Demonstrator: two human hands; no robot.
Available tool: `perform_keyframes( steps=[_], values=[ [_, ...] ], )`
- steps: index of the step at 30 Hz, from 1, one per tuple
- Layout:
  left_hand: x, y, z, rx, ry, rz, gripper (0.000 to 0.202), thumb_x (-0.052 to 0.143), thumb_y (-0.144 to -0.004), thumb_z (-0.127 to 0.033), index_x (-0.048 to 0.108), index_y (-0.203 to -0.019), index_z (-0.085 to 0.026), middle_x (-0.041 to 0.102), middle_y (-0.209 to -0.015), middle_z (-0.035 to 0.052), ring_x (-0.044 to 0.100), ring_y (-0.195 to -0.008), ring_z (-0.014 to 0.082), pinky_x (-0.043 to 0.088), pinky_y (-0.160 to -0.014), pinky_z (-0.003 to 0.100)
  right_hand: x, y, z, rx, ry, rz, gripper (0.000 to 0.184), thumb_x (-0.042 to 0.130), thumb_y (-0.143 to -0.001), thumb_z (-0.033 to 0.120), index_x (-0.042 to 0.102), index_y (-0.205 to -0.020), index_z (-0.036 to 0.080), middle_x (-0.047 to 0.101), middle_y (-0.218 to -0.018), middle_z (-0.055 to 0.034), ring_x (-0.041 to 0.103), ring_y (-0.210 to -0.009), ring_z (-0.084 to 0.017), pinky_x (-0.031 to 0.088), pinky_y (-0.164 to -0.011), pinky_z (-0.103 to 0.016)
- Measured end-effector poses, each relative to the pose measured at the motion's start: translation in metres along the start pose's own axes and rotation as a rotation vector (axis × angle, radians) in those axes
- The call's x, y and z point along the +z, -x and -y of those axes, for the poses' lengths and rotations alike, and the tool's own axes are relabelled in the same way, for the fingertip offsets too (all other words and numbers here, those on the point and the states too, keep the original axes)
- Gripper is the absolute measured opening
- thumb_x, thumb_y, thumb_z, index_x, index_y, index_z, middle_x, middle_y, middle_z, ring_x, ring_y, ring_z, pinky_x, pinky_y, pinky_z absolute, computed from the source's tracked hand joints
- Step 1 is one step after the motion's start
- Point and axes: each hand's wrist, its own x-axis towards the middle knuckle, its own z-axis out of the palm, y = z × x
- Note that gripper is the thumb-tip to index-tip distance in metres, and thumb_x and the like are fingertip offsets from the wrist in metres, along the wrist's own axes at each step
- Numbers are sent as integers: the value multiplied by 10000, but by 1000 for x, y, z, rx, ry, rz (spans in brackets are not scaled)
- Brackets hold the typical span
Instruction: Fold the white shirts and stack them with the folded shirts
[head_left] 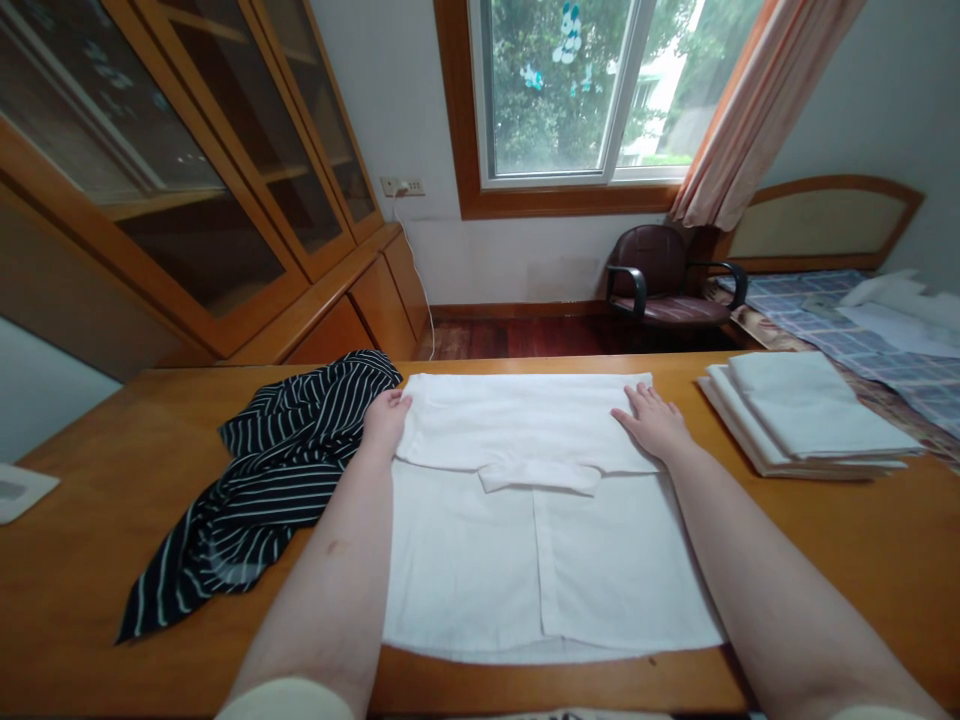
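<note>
A white garment point(540, 540) lies flat on the wooden table point(825, 540), its far part folded back towards me. My left hand point(384, 418) rests on the fold's left edge with its fingers curled over the cloth. My right hand point(654, 418) lies flat on the fold's right edge, fingers stretched out. Just left of my left hand, a black cloth with white stripes point(262, 470) sits crumpled on the table.
A stack of folded white cloths point(806, 415) lies at the table's right. A white object point(19, 490) sits at the left edge. Beyond the table are a wooden glass-door cabinet point(225, 190), a dark armchair point(667, 280), a window and a bed point(885, 330).
</note>
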Motion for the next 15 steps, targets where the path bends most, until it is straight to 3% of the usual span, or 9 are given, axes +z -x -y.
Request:
perform_keyframes(
  steps=[5,9,13,15],
  values=[
    [-1,-3,1,-49,-31,42,372,621,-743,-207,608,-1103,-113,702,-1012,133,672,-874,215,512,-784,298,-2,1,1,0,5,7,688,244,-887,616,315,-1432,202,231,-1522,-101,207,-1382,-265,212,-1072,-511],
    [-7,-6,0,-73,-56,54,327,687,-673,-225,666,-981,-119,705,-991,139,649,-952,266,494,-843,339,-3,2,2,-1,-2,4,689,256,-885,615,317,-1430,199,237,-1520,-104,207,-1382,-266,210,-1072,-515],
    [-10,-2,-4,-80,-29,84,329,626,-747,-350,673,-972,-116,706,-975,142,656,-933,272,507,-829,355,-3,2,2,1,-21,-2,686,264,-884,614,324,-1428,200,234,-1521,-99,208,-1383,-258,202,-1076,-513],
    [-12,4,-7,-66,98,190,377,535,-816,-372,642,-1070,-115,710,-962,133,675,-874,246,529,-788,350,-2,1,2,3,-24,-1,687,268,-883,612,326,-1428,197,234,-1521,-98,208,-1382,-259,199,-1077,-514]
  ],
)
